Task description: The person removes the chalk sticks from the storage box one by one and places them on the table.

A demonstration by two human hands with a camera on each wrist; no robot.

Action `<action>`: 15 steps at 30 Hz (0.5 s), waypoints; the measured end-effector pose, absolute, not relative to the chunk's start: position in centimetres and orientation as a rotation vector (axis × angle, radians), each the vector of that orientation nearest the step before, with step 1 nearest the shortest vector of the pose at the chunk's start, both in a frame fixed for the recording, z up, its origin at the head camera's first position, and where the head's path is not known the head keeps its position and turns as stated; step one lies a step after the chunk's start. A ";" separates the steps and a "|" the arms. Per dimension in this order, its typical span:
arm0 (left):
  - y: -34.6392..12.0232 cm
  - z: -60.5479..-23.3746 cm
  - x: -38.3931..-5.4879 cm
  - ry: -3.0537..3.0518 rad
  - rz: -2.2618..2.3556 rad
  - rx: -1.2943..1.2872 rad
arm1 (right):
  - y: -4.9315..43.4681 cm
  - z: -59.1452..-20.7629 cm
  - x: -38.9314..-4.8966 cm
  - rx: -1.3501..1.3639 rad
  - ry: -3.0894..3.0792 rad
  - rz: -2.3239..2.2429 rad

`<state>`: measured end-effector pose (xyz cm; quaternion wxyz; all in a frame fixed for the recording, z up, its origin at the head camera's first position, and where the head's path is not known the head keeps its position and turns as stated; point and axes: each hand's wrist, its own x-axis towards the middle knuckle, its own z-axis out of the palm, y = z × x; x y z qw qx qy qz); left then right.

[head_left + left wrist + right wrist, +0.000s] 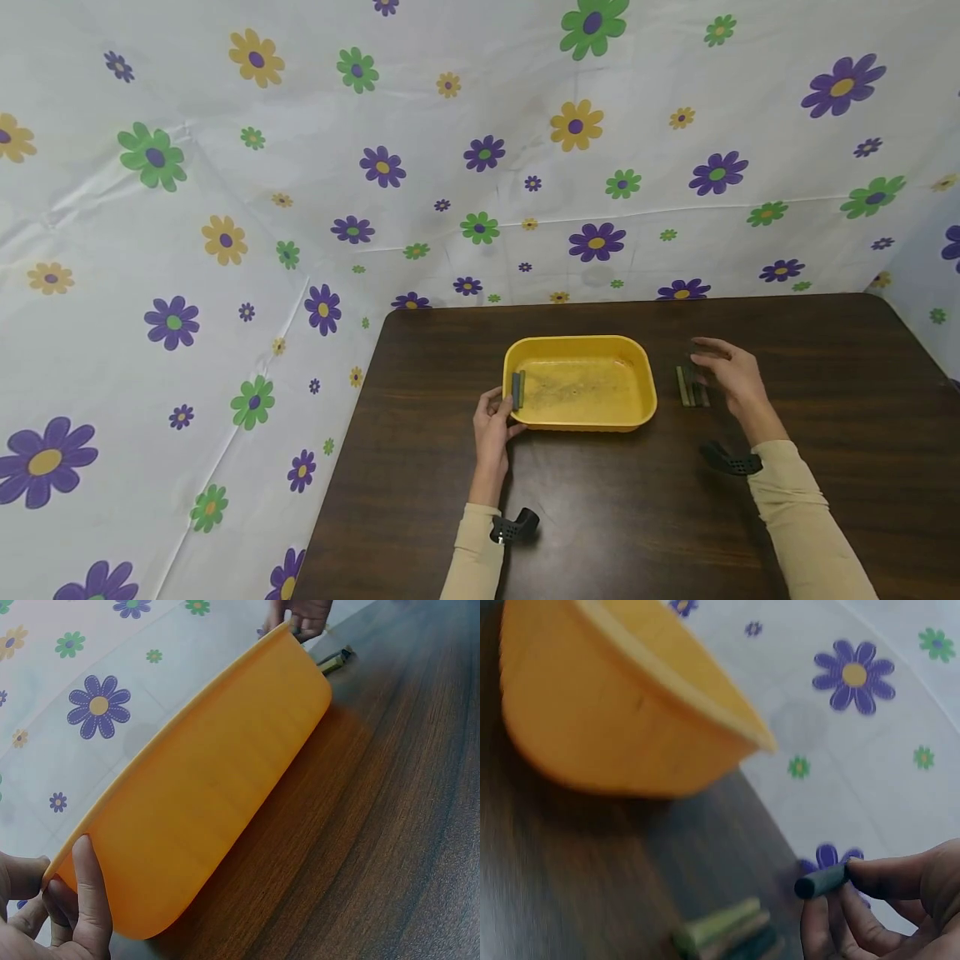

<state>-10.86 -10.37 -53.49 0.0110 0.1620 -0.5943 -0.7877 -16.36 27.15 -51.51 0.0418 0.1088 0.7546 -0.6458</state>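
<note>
A yellow plastic tub (581, 392) stands on the table, with a few short dark sticks (517, 390) lying side by side at its left end. My left hand (492, 425) grips the tub's near left corner; in the left wrist view its thumb and fingers (91, 889) pinch the rim. To the right of the tub, my right hand (731, 379) pinches a short, round, dark grey-green stick (823, 881) above the table. Several similar green and dark sticks (686, 387) lie in a row beneath it, blurred in the right wrist view.
The dark wooden table (600, 508) reaches back to a white flowered sheet (420, 100) behind it and on the left. Each wrist wears a black camera mount, one (516, 527) on the left and one (729, 460) on the right.
</note>
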 end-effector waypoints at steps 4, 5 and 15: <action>-10.3 -51.9 -10.3 -1.870 -2.452 0.498 | 28.2 -52.3 -15.8 0.309 2.572 -1.724; -10.2 -51.7 -10.2 -1.868 -2.454 0.490 | 28.3 -52.6 -15.7 0.308 2.616 -1.669; -10.3 -54.0 -10.9 -1.828 -2.467 0.512 | 29.0 -54.5 -15.5 0.214 2.932 -1.280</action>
